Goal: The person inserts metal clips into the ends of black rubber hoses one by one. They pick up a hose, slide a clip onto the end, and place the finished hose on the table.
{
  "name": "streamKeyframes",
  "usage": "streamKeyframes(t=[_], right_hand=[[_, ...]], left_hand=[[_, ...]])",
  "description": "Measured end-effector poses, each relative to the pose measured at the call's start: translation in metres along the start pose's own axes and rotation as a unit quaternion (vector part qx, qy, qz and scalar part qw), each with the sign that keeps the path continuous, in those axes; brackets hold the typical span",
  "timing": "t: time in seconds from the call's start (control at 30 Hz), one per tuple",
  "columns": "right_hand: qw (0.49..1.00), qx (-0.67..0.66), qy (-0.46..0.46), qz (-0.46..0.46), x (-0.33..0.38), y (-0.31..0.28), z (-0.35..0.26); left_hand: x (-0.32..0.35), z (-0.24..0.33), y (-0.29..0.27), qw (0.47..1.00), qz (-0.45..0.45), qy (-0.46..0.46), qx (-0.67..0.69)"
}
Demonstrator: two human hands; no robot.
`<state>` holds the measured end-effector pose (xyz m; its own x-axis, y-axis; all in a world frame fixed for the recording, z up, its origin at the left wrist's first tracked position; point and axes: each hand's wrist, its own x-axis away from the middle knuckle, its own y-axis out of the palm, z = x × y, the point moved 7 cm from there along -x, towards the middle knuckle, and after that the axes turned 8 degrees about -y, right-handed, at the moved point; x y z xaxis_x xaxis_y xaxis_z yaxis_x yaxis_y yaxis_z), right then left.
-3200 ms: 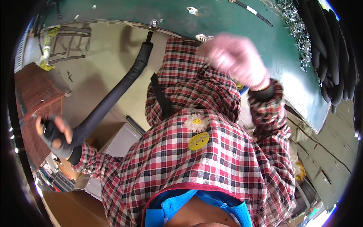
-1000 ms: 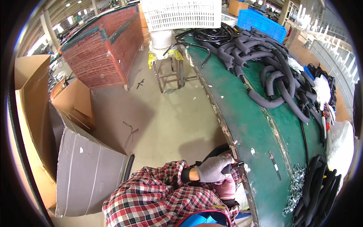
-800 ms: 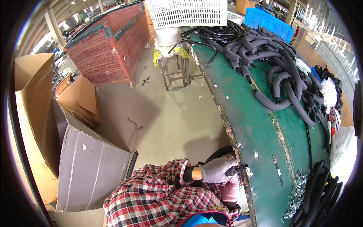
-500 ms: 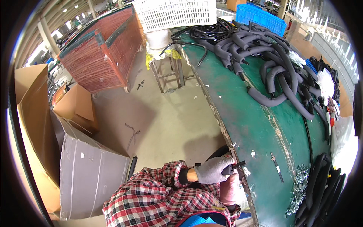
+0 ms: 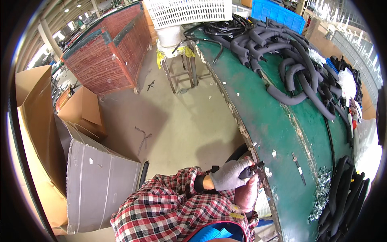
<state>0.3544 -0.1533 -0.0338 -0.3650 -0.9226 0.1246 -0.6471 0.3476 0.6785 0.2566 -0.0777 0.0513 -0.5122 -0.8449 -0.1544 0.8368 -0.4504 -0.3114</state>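
My left hand [image 5: 229, 176], in a grey glove with a black cuff, is closed around a black tube [image 5: 258, 165] at the edge of the green table. The tube's end pokes out past my fingers over the table edge. Just below it, my right hand [image 5: 246, 194], pinkish, is closed against the same piece; its fingers are mostly hidden behind the glove. A thick black curved hose [image 5: 238, 152] shows beyond my left hand, and I cannot tell whether it belongs to the held tube.
Grey foam-covered hoses [image 5: 282, 94] pile up on the green table [image 5: 258, 117]. Black hoses [image 5: 342, 197] lie at right, near a small marked strip [image 5: 299, 169]. Cardboard boxes [image 5: 102, 181] stand at left, a red wooden cart [image 5: 109, 60] and a stool [image 5: 177, 68] farther off.
Both hands have shifted slightly right and up in the picture with the black tube, whose visible end is angled a little differently. The view has tilted slightly.
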Motion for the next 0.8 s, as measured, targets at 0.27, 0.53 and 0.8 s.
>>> streamKeyframes(t=[0.27, 0.53, 0.8], right_hand=[[0.97, 0.131, -0.164, 0.125, -0.012, -0.005, -0.059], [0.993, 0.087, -0.074, 0.004, -0.036, -0.001, -0.105], [0.995, 0.064, 0.053, -0.056, -0.041, -0.006, -0.094]], left_hand=[[-0.01, -0.021, 0.009, 0.994, -0.012, -0.039, 0.102], [-0.021, -0.017, 0.031, 0.997, -0.063, -0.007, -0.046], [-0.019, 0.002, 0.035, 0.99, -0.087, 0.054, -0.099]])
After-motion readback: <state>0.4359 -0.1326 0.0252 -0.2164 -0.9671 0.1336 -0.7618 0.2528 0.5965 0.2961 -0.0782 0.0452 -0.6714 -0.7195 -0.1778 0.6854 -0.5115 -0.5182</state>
